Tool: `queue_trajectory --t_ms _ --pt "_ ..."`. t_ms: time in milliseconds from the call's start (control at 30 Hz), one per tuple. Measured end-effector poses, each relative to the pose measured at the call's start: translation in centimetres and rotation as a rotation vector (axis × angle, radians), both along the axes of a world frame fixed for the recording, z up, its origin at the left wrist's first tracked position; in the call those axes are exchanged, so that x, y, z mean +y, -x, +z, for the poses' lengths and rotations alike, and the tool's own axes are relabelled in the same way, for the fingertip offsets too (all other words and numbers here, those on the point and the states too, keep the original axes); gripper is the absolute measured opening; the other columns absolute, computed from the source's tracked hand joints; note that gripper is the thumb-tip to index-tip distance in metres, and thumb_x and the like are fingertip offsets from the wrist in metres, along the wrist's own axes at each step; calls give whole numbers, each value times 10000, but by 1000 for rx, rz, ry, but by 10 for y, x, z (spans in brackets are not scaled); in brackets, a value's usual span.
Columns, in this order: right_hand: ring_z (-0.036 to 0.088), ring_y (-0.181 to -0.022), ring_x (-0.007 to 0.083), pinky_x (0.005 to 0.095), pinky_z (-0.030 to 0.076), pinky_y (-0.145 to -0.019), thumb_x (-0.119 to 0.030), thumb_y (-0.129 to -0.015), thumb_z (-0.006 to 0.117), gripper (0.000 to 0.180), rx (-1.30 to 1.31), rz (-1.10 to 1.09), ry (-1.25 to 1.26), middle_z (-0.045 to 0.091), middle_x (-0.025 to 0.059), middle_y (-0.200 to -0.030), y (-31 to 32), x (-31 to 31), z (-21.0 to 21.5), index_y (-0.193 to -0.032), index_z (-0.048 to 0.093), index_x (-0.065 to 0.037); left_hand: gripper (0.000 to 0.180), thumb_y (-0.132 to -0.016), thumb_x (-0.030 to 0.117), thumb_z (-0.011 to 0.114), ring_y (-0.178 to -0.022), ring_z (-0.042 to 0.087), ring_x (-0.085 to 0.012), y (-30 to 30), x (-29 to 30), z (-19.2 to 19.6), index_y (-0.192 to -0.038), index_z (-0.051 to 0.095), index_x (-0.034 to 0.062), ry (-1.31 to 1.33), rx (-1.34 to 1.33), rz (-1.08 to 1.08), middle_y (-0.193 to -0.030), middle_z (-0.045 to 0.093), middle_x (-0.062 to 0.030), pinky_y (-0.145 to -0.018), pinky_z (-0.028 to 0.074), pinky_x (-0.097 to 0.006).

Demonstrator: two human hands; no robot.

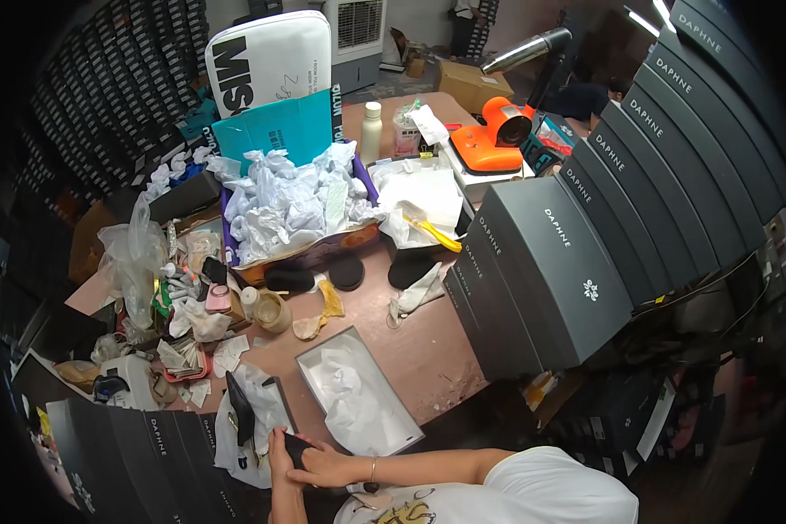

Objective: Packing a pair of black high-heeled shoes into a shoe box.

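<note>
Both hands, left and right, clench one black shoe; better to steady it beside the tissue-lined open box on the counter.

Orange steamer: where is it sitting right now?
The orange steamer sits at the far right of the table in the head view, on a white box, between the pale bottle and the row of dark grey boxes.

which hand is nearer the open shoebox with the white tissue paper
Right. The right hand lies just below the open shoebox; the left hand sits farther left, both on a small black object.
</note>
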State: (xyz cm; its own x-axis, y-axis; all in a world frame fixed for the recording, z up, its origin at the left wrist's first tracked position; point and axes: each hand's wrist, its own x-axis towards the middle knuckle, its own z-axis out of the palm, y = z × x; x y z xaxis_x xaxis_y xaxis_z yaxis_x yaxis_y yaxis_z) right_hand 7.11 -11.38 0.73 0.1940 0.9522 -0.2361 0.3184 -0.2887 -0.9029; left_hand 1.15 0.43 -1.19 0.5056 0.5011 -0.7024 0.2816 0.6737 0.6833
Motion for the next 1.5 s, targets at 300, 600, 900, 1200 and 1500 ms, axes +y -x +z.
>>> queue_trajectory --t_ms 300,600,900,1200,1500 --pt "496 -778 358 569 257 -1025 -537 -973 279 697 -240 14 -218 464 200 -764 -10 39 13 -688 503 58 315 -990 373 433 -709 595 -200 -17 32 42 -1133 470 94 -162 -45 116 -791 562 -85 -663 511 -314" --pt "513 -865 365 597 204 -1062 -520 -979 279 666 -130 155 -135 474 210 -815 -60 46 5 -769 502 72 335 -988 386 434 -733 575 -173 -53 39 27 -1157 453 97 -144 13 72 -811 545 -73 -681 499 -308" --pt "500 -844 372 581 223 -1040 -521 -977 296 663 60 -64 -135 469 212 -826 -101 24 -12 -771 494 78 356 -968 405 479 -712 596 -191 -117 26 17 -1134 478 90 -93 81 -85 -790 575 -88 -685 515 -300" --pt "505 -910 361 463 321 -978 -538 -963 332 671 301 61 -47 497 204 -878 -110 12 -38 -808 519 87 413 -931 467 493 -751 577 -268 -95 18 -27 -1078 528 82 310 95 49 -834 589 -104 -713 521 -444" --pt "333 -1298 339 545 173 -1093 -446 -945 455 510 209 -113 -238 374 195 -1357 -128 -54 -4 -1141 581 8 337 -977 387 465 -802 616 -203 -107 -5 15 -1153 497 100 -18 74 -35 -897 600 -83 -707 526 -324"
